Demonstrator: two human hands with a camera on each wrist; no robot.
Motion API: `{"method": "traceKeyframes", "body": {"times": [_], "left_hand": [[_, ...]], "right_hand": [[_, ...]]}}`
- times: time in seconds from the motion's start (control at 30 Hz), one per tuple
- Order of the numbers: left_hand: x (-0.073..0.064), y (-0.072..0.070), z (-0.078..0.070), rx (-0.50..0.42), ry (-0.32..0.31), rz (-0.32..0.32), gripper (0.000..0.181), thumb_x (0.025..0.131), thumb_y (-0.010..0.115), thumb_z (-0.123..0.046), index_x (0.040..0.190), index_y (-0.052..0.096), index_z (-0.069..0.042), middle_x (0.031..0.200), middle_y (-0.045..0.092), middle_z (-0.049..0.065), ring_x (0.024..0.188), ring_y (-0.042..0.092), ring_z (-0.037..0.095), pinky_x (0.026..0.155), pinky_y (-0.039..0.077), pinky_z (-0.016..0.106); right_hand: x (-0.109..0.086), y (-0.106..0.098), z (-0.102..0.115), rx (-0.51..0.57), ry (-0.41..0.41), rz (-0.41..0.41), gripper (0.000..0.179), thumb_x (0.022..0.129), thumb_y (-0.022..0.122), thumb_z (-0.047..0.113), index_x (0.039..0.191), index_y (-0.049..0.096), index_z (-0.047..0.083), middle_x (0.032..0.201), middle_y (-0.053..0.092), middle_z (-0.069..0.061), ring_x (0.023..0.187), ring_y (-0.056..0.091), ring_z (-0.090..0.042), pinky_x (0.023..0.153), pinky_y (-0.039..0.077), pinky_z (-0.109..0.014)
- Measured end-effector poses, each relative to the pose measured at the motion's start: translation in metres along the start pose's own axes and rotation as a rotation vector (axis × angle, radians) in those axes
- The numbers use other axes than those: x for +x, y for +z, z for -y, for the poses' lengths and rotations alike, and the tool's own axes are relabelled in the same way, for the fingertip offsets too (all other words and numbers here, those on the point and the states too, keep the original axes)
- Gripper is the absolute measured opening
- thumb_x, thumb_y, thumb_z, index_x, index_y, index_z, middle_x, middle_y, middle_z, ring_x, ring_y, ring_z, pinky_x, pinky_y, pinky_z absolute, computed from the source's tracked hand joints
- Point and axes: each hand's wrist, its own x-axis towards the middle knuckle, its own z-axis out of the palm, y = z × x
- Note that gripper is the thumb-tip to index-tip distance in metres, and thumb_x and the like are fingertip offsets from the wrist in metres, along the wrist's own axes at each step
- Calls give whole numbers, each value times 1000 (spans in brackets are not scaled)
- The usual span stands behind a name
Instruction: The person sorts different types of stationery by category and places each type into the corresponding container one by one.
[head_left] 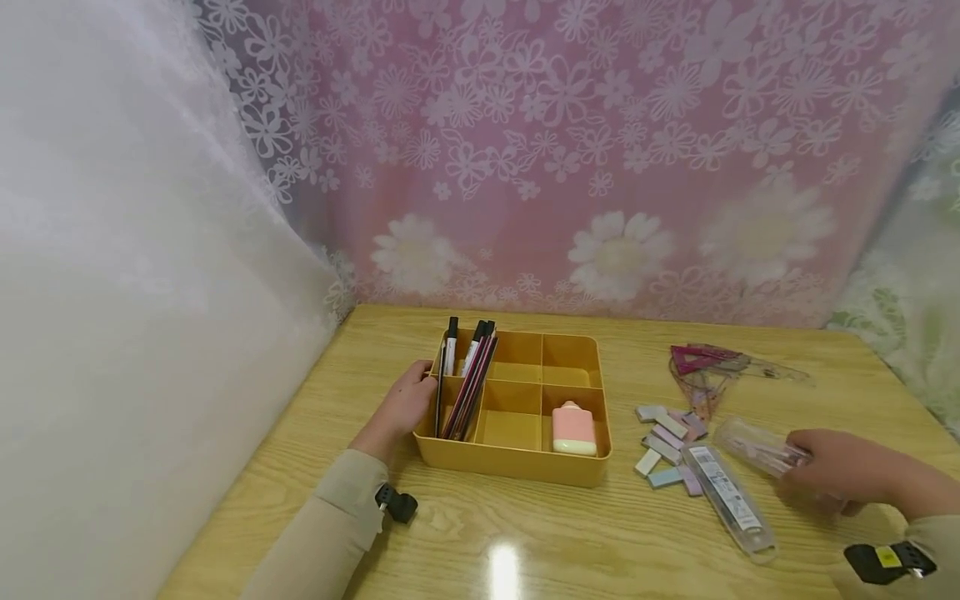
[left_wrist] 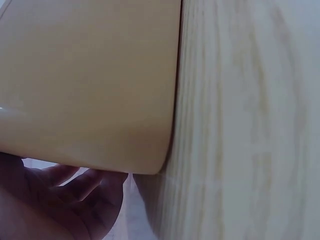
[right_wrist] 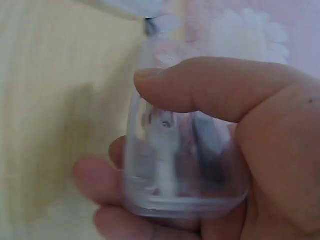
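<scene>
A yellow-orange desk organizer point(head_left: 510, 460) with several compartments stands on the table. My left hand point(head_left: 408, 402) holds its left side at the rim; in the left wrist view the fingers point(left_wrist: 92, 200) lie bent against the outer wall. Dark pencils point(head_left: 472, 387) and white markers with black caps point(head_left: 451, 346) stand in the left compartments. A pink and cream bottle point(head_left: 573, 429) sits in the front right compartment. My right hand point(head_left: 847, 471) grips a clear plastic case point(right_wrist: 185, 165), thumb on top and fingers beneath. Inside it are a white piece and a dark piece, blurred.
Right of the organizer lies a pile of pastel erasers point(head_left: 663, 442). Beside it rests a long clear box point(head_left: 727, 500) with a white label. Behind are set squares and rulers point(head_left: 708, 362), partly pink. A floral curtain point(head_left: 562, 167) hangs along the table's back edge.
</scene>
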Motion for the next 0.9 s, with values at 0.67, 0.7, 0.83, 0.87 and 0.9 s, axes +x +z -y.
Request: {"method": "traceKeyframes", "body": {"times": [0.67,0.7,0.83,0.87,0.9], "left_hand": [[1,4,2,-33,0,5,49,107,35,-25,152,40,-5,148,48,18,135,45,35,112,33,55],[1,3,1,-33,1,4,49,107,35,-24,152,40,-5,148,48,18,135,45,36,112,33,56],[-1,0,-1,-26,-4,-4,49,107,35,-25,152,40,-6,149,47,18,137,43,36,112,33,56],[-1,0,-1,-26,-5,-5,49,107,35,-25,152,40,-6,149,47,18,137,43,35,112,33,56],[-2,0,-1,-25,-5,-5,49,107,35,-25,152,40,-6,149,47,18,137,43,36,112,33,56]], "right_hand": [[-25,-21,133,-238,-328,-542,49,100,63,41,130,56,2,93,66,-6,72,60,-18,55,46,-36],[-25,-21,139,-231,-341,-567,54,101,62,41,134,54,0,95,66,-8,74,61,-20,56,47,-37],[-17,-20,164,-147,-397,-659,66,103,57,41,148,38,-4,106,65,-18,84,64,-28,60,51,-39],[-14,-19,170,-122,-413,-685,65,103,57,40,149,38,-2,107,65,-19,86,64,-29,60,51,-38],[-10,-18,176,-98,-432,-703,64,104,56,38,150,37,-2,108,64,-18,86,64,-29,59,52,-37]]}}
